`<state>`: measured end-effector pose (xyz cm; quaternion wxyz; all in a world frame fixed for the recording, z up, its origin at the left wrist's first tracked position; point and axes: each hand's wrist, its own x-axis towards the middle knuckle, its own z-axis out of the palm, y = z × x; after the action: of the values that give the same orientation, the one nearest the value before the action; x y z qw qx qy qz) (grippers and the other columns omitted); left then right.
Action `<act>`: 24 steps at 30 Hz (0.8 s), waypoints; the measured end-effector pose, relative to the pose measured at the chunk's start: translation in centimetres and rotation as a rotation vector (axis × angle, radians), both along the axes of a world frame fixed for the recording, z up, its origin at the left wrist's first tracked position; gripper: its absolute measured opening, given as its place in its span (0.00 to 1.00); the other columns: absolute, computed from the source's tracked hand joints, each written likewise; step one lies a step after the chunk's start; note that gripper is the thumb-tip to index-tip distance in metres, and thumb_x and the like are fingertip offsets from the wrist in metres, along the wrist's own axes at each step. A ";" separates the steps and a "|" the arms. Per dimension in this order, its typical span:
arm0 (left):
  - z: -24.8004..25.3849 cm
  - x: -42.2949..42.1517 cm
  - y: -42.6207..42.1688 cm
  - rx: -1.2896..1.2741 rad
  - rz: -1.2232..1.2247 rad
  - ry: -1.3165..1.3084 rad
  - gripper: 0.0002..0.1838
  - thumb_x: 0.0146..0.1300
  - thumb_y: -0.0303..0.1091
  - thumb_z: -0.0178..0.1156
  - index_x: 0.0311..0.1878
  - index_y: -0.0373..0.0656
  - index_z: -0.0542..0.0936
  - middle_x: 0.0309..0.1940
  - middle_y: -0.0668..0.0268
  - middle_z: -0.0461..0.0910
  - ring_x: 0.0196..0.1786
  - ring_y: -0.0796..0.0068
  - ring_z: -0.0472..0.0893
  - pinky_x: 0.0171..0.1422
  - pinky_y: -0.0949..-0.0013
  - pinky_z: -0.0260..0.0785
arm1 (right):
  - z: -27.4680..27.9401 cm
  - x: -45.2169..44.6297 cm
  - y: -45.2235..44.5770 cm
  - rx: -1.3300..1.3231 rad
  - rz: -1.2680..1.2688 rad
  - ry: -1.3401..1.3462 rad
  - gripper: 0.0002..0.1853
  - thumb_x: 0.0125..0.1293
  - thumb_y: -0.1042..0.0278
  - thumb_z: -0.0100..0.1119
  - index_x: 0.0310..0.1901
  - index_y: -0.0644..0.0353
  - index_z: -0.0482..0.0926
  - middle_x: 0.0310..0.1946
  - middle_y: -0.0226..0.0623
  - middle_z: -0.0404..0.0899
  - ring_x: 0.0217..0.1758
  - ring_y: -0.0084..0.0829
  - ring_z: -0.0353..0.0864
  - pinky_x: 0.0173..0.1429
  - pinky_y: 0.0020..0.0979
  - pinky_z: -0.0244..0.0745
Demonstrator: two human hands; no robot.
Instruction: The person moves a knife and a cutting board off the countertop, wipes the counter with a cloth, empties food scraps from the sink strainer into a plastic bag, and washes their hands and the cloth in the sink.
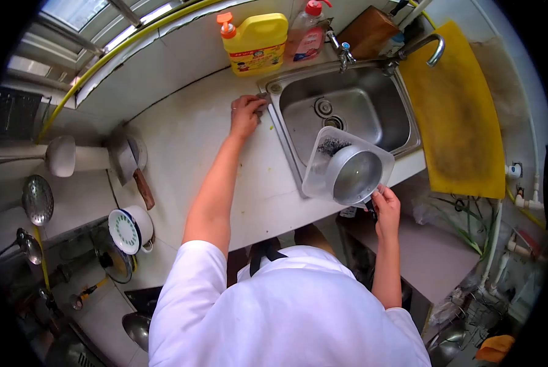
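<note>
My left hand (246, 116) is closed on a grey cloth (263, 102), pressed on the white countertop (194, 122) beside the sink's left rim. With my right hand (384, 205) I grip the dark handle of a metal pot (357, 174). The pot sits in or over a translucent plastic container (315, 173), which has dark specks inside and lies over the front edge of the steel sink (371, 101). Small yellowish bits dot the counter near my left forearm.
Behind the sink stand a yellow jug (258, 46), a pink soap bottle (309, 33) and a faucet (430, 49). A yellow board (457, 116) is at the right. On the left are a cleaver (127, 162) and an enamel pot (130, 229).
</note>
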<state>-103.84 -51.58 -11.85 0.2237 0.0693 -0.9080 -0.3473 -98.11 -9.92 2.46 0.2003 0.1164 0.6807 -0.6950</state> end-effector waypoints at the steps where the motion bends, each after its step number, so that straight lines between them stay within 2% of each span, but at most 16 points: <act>1: 0.3 0.7 0.9 0.016 -0.031 0.013 0.22 0.42 0.18 0.50 0.38 0.52 0.84 0.43 0.66 0.77 0.51 0.56 0.70 0.58 0.61 0.63 | -0.2 -0.2 -0.3 0.015 -0.015 0.005 0.14 0.64 0.75 0.53 0.51 0.68 0.76 0.29 0.27 0.77 0.24 0.13 0.70 0.27 0.20 0.70; 3: 0.2 2.7 2.5 0.018 -0.132 -0.059 0.21 0.41 0.18 0.51 0.36 0.52 0.83 0.42 0.66 0.77 0.51 0.56 0.70 0.58 0.61 0.63 | 0.0 -0.3 -0.9 0.029 -0.017 0.011 0.14 0.64 0.74 0.53 0.51 0.68 0.76 0.28 0.26 0.77 0.23 0.13 0.68 0.26 0.20 0.69; 5: 0.5 5.6 4.3 0.029 -0.240 -0.014 0.18 0.40 0.17 0.52 0.32 0.52 0.82 0.40 0.67 0.77 0.49 0.58 0.71 0.57 0.61 0.64 | 0.5 -0.6 -1.7 0.004 0.000 0.001 0.15 0.64 0.74 0.53 0.52 0.68 0.75 0.28 0.26 0.77 0.23 0.13 0.68 0.26 0.20 0.69; 9: 3.7 10.7 6.6 0.212 -0.505 -0.200 0.16 0.38 0.17 0.52 0.26 0.51 0.82 0.35 0.69 0.77 0.47 0.61 0.72 0.55 0.63 0.66 | 0.0 -0.9 -1.6 -0.013 0.057 0.033 0.16 0.63 0.74 0.53 0.52 0.68 0.74 0.29 0.28 0.78 0.24 0.15 0.71 0.27 0.21 0.71; 11: 4.2 11.1 5.6 0.263 -0.471 -0.179 0.15 0.38 0.17 0.51 0.26 0.48 0.82 0.32 0.67 0.77 0.44 0.62 0.74 0.54 0.63 0.66 | 0.3 -0.8 -2.1 0.010 0.053 0.006 0.16 0.63 0.74 0.53 0.53 0.68 0.74 0.29 0.29 0.78 0.25 0.16 0.73 0.27 0.22 0.73; 13: 5.8 10.0 2.7 0.549 -0.231 -0.068 0.15 0.39 0.17 0.48 0.26 0.44 0.81 0.31 0.65 0.79 0.41 0.62 0.75 0.54 0.64 0.67 | 0.2 -0.8 -2.4 0.021 0.065 -0.010 0.16 0.63 0.74 0.54 0.53 0.68 0.74 0.29 0.29 0.78 0.25 0.16 0.74 0.27 0.22 0.74; 15: 3.8 7.7 -2.4 0.465 0.026 0.025 0.17 0.41 0.16 0.45 0.29 0.40 0.82 0.33 0.62 0.81 0.39 0.60 0.77 0.56 0.64 0.66 | 0.0 -0.9 -2.6 0.018 0.090 -0.013 0.16 0.63 0.74 0.54 0.52 0.68 0.74 0.29 0.30 0.78 0.25 0.16 0.74 0.28 0.22 0.74; 17: 3.6 6.1 -6.7 0.446 0.199 0.045 0.20 0.42 0.16 0.45 0.35 0.41 0.83 0.39 0.62 0.81 0.45 0.58 0.76 0.58 0.64 0.65 | -0.1 -0.8 -2.9 0.024 0.106 -0.013 0.16 0.64 0.74 0.54 0.52 0.68 0.74 0.29 0.30 0.78 0.25 0.16 0.74 0.28 0.22 0.74; 18: 2.2 5.5 -8.1 0.452 0.207 0.046 0.20 0.42 0.16 0.45 0.35 0.41 0.83 0.39 0.62 0.81 0.45 0.58 0.76 0.58 0.64 0.65 | -0.2 -0.7 -3.1 0.025 0.110 -0.013 0.16 0.64 0.74 0.54 0.52 0.68 0.74 0.29 0.30 0.78 0.25 0.16 0.74 0.28 0.22 0.74; 20: -1.4 5.1 -9.5 0.054 0.317 0.073 0.21 0.44 0.17 0.48 0.38 0.45 0.84 0.44 0.63 0.80 0.49 0.56 0.74 0.60 0.63 0.64 | -0.2 -0.7 -3.6 0.019 0.137 -0.013 0.15 0.64 0.74 0.54 0.52 0.68 0.74 0.29 0.30 0.78 0.25 0.17 0.74 0.28 0.22 0.74; 21: -1.3 5.5 -8.7 0.059 0.326 0.070 0.21 0.44 0.17 0.48 0.38 0.45 0.84 0.44 0.63 0.80 0.49 0.56 0.74 0.60 0.63 0.64 | -0.1 -0.8 -4.0 0.005 0.158 -0.013 0.15 0.64 0.74 0.54 0.51 0.68 0.74 0.29 0.30 0.78 0.25 0.17 0.74 0.28 0.22 0.74; 24: 0.2 7.8 -3.6 -0.013 0.124 -0.007 0.20 0.44 0.18 0.51 0.37 0.49 0.84 0.45 0.66 0.79 0.52 0.57 0.72 0.60 0.63 0.64 | 0.2 -1.2 -5.6 0.027 0.186 -0.007 0.15 0.63 0.74 0.54 0.51 0.68 0.75 0.28 0.30 0.78 0.24 0.16 0.73 0.28 0.22 0.74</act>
<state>-96.08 -55.21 -11.65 0.2418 0.1253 -0.9050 -0.3267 -99.26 -15.47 2.63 0.2645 0.0578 0.6972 -0.6638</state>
